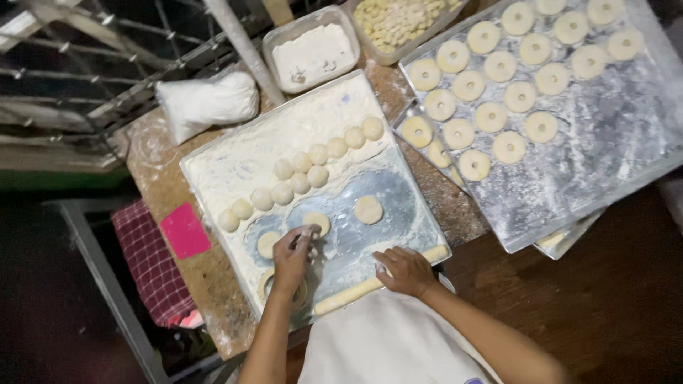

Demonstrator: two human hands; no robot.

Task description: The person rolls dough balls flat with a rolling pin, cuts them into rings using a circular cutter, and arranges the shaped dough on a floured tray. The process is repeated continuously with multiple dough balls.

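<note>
At the floured tray's [213, 171] near edge, the left hand [293, 257] pinches a flattened dough round [315, 222] to shape it, while the right hand [407, 272] rests curled over the rolling pin [356, 288], steadying it.

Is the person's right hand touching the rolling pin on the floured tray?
Touching. The head view shows the right hand resting on top of the rolling pin, fingers draped over it with no gap, at the near edge of the floured tray.
</note>
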